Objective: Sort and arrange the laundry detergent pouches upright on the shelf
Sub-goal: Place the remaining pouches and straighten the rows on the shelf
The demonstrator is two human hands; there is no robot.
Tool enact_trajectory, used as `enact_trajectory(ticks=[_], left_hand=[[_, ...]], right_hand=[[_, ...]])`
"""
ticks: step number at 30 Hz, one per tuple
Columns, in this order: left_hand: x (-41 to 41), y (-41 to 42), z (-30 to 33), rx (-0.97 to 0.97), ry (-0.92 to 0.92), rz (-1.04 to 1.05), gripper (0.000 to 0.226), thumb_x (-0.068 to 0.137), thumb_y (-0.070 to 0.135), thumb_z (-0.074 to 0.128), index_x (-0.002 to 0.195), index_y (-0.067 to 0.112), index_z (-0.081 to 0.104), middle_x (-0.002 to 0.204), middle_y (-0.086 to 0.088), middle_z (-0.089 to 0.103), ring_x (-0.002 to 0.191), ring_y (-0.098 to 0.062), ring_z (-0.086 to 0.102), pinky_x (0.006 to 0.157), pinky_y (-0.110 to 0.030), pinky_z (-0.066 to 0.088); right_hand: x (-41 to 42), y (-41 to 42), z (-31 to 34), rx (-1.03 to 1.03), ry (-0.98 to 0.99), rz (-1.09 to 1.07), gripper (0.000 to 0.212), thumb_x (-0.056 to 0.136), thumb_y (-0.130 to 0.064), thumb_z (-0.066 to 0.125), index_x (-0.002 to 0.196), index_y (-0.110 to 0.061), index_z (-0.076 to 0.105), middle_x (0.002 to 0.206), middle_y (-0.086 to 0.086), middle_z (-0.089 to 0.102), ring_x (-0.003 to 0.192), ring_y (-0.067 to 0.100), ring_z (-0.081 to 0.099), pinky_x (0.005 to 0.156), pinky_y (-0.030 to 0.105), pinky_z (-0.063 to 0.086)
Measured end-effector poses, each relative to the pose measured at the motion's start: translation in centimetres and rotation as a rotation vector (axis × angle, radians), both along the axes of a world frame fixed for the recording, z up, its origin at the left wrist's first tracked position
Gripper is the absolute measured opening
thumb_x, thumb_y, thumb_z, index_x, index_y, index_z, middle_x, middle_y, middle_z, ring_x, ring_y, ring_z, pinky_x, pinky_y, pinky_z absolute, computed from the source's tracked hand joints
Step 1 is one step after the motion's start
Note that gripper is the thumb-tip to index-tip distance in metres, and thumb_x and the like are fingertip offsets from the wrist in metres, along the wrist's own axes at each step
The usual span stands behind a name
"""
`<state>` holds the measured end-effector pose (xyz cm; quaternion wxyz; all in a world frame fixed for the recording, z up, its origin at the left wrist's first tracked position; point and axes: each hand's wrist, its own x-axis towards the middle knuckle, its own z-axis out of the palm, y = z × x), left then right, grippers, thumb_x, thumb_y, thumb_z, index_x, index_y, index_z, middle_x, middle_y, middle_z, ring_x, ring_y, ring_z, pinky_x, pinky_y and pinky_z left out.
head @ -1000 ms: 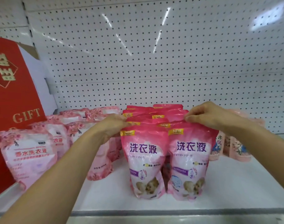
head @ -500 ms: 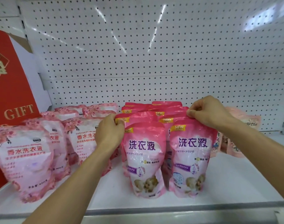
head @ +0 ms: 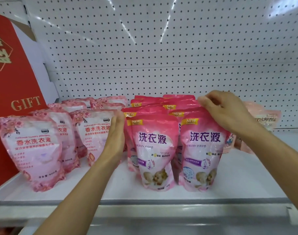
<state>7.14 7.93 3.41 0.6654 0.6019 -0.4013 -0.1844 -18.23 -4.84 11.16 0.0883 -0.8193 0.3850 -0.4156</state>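
Two rows of bright pink detergent pouches stand upright on the white shelf [head: 246,180]; the front left pouch [head: 154,150] and front right pouch [head: 201,150] face me. My left hand [head: 115,134] is flat, fingers straight, pressing against the left side of the left row. My right hand [head: 224,112] has its fingers curled over the top edges of the right row's pouches. Light pink floral pouches [head: 34,150] stand in rows to the left.
A red gift box [head: 10,78] stands at the far left of the shelf. A few pale pouches [head: 263,119] sit at the back right. White pegboard [head: 161,48] forms the back wall. The shelf's front lip [head: 144,202] runs across below.
My left hand let go of the pouch tops, dropped and flattened against the left side of the row. My right hand stays on the right row's tops.
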Motion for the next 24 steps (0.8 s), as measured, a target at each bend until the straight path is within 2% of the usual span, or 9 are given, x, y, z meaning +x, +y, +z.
enact_trajectory(ticks=[2, 4, 6, 9, 11, 13, 14, 19, 24], left_hand=[[0.0, 0.8, -1.8, 0.024, 0.033, -0.085, 0.106, 0.063, 0.099, 0.027, 0.148, 0.036, 0.033, 0.154, 0.001, 0.04, 0.143, -0.024, 0.036, 0.115, -0.059, 0.027], [0.0, 1.7, -4.0, 0.063, -0.015, -0.152, 0.095, 0.067, 0.091, 0.045, 0.143, 0.033, 0.036, 0.145, 0.002, 0.049, 0.135, -0.023, 0.046, 0.112, -0.057, 0.035], [0.2, 2.3, -5.8, 0.137, -0.076, -0.248, 0.092, 0.06, 0.073, 0.075, 0.138, 0.049, 0.033, 0.126, 0.029, 0.06, 0.118, 0.003, 0.058, 0.104, -0.038, 0.046], [0.2, 1.8, -7.7, 0.208, -0.092, -0.385, 0.122, 0.05, 0.033, 0.098, 0.141, 0.048, 0.019, 0.115, 0.025, 0.066, 0.106, 0.003, 0.065, 0.077, -0.016, 0.055], [0.2, 1.3, -8.3, 0.2, -0.094, -0.404, 0.132, 0.047, 0.021, 0.099, 0.141, 0.054, 0.013, 0.119, 0.017, 0.067, 0.107, 0.001, 0.064, 0.072, -0.013, 0.054], [0.2, 1.1, -8.4, 0.193, -0.103, -0.405, 0.137, 0.045, 0.022, 0.1, 0.14, 0.06, 0.009, 0.125, 0.016, 0.062, 0.108, 0.005, 0.062, 0.072, -0.011, 0.053], [0.2, 1.0, -8.4, 0.188, -0.11, -0.403, 0.138, 0.045, 0.022, 0.1, 0.14, 0.06, 0.008, 0.127, 0.017, 0.06, 0.108, 0.007, 0.062, 0.072, -0.01, 0.052], [0.5, 0.6, -8.5, 0.151, -0.105, -0.404, 0.139, 0.046, 0.024, 0.1, 0.143, 0.056, 0.006, 0.136, 0.015, 0.053, 0.113, 0.006, 0.06, 0.08, -0.016, 0.054], [0.7, 0.8, -8.8, 0.14, -0.142, -0.367, 0.137, 0.043, 0.033, 0.101, 0.141, 0.058, 0.009, 0.139, 0.013, 0.052, 0.119, -0.001, 0.059, 0.094, -0.028, 0.054]], right_hand=[[-0.1, 1.8, -1.1, -0.15, -0.123, 0.054, 0.041, 0.093, -0.055, 0.05, 0.119, -0.025, 0.059, 0.12, -0.009, 0.06, 0.113, 0.014, 0.053, 0.095, 0.041, 0.044], [0.2, 3.6, -1.3, -0.261, -0.133, 0.145, 0.056, 0.087, -0.06, 0.052, 0.131, -0.025, 0.052, 0.123, -0.013, 0.05, 0.116, 0.01, 0.047, 0.101, 0.039, 0.037], [1.4, 5.1, -0.7, -0.308, 0.017, 0.205, 0.069, 0.08, -0.069, 0.05, 0.135, -0.026, 0.05, 0.125, -0.012, 0.054, 0.115, 0.006, 0.046, 0.1, 0.036, 0.035], [4.3, 5.9, 0.4, -0.342, 0.381, 0.138, 0.074, 0.079, -0.07, 0.05, 0.138, -0.026, 0.045, 0.116, -0.007, 0.065, 0.112, 0.016, 0.055, 0.101, 0.038, 0.033], [6.3, 5.9, 0.8, -0.338, 0.529, 0.093, 0.052, 0.083, -0.056, 0.058, 0.124, -0.023, 0.055, 0.099, -0.008, 0.067, 0.1, 0.02, 0.059, 0.095, 0.038, 0.033], [7.5, 5.8, 0.9, -0.302, 0.524, 0.181, 0.013, 0.085, -0.033, 0.063, 0.086, -0.021, 0.059, 0.076, -0.011, 0.057, 0.079, 0.019, 0.057, 0.079, 0.034, 0.035], [7.9, 5.8, 0.9, -0.271, 0.507, 0.217, 0.014, 0.085, -0.025, 0.063, 0.075, -0.019, 0.055, 0.068, -0.011, 0.051, 0.071, 0.018, 0.053, 0.07, 0.032, 0.033], [8.7, 6.0, 0.0, -0.303, 0.356, 0.235, 0.005, 0.091, -0.022, 0.057, 0.09, -0.017, 0.06, 0.074, -0.008, 0.06, 0.076, 0.023, 0.054, 0.067, 0.03, 0.024], [8.7, 5.7, -0.8, -0.344, 0.31, 0.222, 0.014, 0.095, -0.027, 0.054, 0.082, -0.021, 0.05, 0.065, -0.009, 0.054, 0.064, 0.019, 0.045, 0.069, 0.032, 0.021]])
